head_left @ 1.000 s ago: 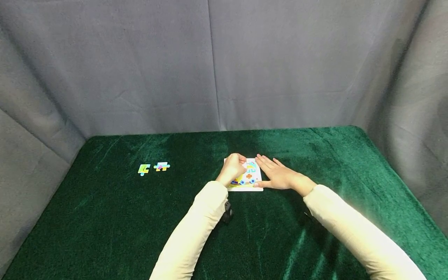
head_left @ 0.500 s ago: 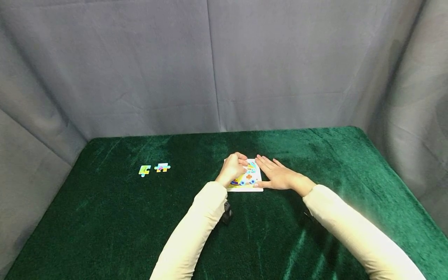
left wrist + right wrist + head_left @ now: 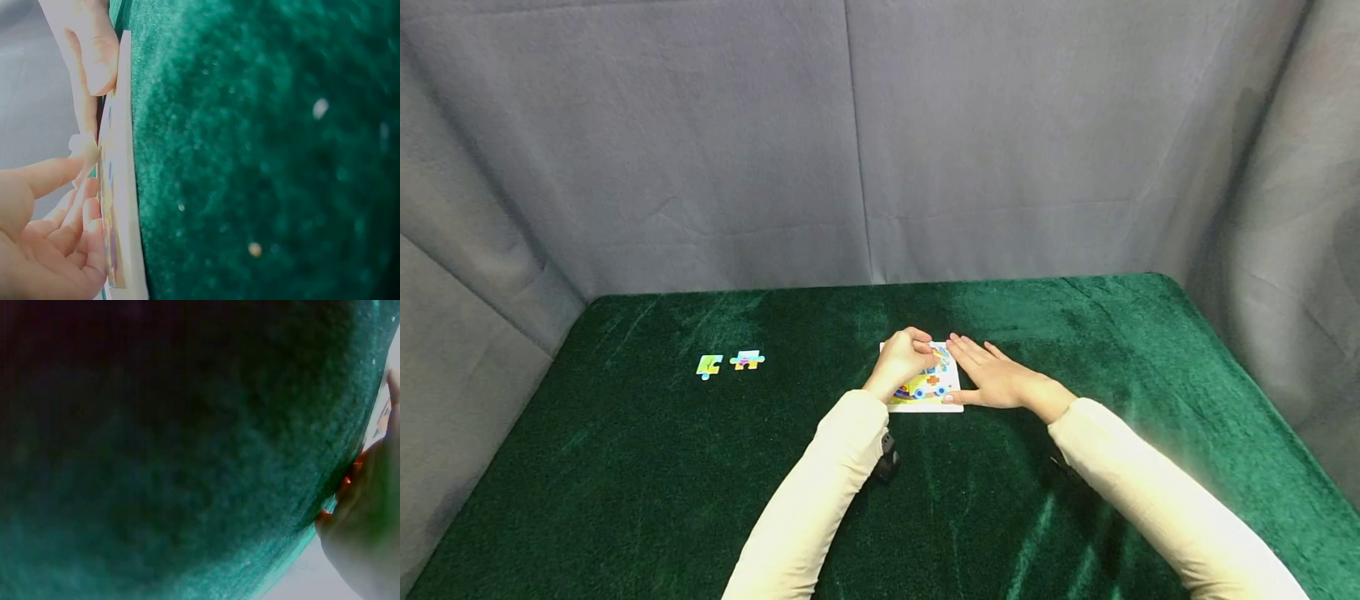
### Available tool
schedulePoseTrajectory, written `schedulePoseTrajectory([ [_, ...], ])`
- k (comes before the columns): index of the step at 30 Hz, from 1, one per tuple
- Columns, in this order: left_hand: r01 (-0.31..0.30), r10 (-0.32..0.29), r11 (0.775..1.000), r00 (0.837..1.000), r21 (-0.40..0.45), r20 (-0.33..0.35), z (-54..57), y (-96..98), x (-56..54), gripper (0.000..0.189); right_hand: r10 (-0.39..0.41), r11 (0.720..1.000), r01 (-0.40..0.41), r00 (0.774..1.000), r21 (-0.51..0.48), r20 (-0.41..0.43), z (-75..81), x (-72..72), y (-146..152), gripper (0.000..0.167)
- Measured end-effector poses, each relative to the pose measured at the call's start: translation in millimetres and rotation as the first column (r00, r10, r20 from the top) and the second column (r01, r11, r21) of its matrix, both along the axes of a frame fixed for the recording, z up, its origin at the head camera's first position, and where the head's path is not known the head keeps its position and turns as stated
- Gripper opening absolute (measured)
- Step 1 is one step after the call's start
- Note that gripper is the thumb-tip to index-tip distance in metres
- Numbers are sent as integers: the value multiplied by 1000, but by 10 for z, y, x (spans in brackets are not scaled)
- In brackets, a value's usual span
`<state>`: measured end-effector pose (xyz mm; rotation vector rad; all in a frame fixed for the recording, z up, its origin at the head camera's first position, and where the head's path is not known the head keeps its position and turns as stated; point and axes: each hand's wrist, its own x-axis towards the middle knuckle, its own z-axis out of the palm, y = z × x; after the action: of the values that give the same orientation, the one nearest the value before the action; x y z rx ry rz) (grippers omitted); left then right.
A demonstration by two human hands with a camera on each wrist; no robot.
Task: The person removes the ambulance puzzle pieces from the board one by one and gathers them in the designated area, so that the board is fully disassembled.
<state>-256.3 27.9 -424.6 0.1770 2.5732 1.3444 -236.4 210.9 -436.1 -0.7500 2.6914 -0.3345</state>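
Note:
A white-framed jigsaw puzzle board (image 3: 925, 407) with a colourful vehicle picture lies in the middle of the table. Over its upper part, my left hand (image 3: 898, 360) pinches a puzzle piece (image 3: 84, 149) between thumb and finger; the left wrist view shows the piece's pale side, close to the board's face. The other fingers of that hand curl loosely beside the board. My right hand (image 3: 996, 377) lies with fingers spread along the board's right edge, its thumb on the lower right corner. The left hand hides the left part of the picture.
Two loose puzzle pieces lie to the left on the green cloth: a yellow-green corner piece (image 3: 708, 365) and a multicoloured piece (image 3: 747, 360). The green velvet-covered table (image 3: 647, 483) ends in front of a grey curtain (image 3: 715, 150).
My left fingertips have shifted slightly right over the board, and the piece in them now looks tilted, with more of the picture showing beneath. The right hand stays in place.

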Motion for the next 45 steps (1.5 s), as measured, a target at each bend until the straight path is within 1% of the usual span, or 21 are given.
schedulePoseTrajectory([
  [2, 0, 0, 1000, 1000, -7, 8, -6, 0, -6, 35, -1, 1000, 1, 1000, 5, 0, -3, -2, 0, 87],
  [9, 8, -9, 1000, 997, 14, 71, -23, -4, -31, 42, -3, 1000, 3, 1000, 1, -7, -3, 8, 9, 88],
  [16, 21, -22, 1000, 996, 23, 81, -31, -20, -21, 44, -2, 1000, 2, 1000, 1, -8, 1, 17, 9, 87],
  [23, 35, -37, 999, 997, 24, 64, -33, -33, -12, 40, 1, 1000, -1, 1000, 7, -5, 6, 20, -2, 88],
  [31, 27, -28, 1000, 998, 15, 56, -47, -24, -26, 37, 0, 1000, -1, 1000, 13, 2, 6, 11, -5, 90],
  [37, 23, -24, 999, 998, 23, 53, -58, -32, -57, 35, -3, 1000, 3, 1000, 19, 4, 9, 18, -3, 89],
  [38, 31, -32, 999, 999, 33, 30, -77, -45, -73, 33, -5, 1000, 5, 1000, 20, 8, 8, 16, -2, 89],
  [41, 45, -46, 998, 998, 49, 29, -54, -74, -91, 33, -12, 1000, 11, 1000, 20, 17, 8, 9, 1, 90],
  [44, 56, -58, 994, 998, 93, 25, 0, -116, -93, 36, -7, 1000, 7, 1000, 18, 15, 11, 0, -1, 90],
  [45, 48, -53, 994, 997, 102, 48, 42, -126, -81, 37, -5, 1000, 5, 1000, 17, 13, 13, -2, -2, 90],
])
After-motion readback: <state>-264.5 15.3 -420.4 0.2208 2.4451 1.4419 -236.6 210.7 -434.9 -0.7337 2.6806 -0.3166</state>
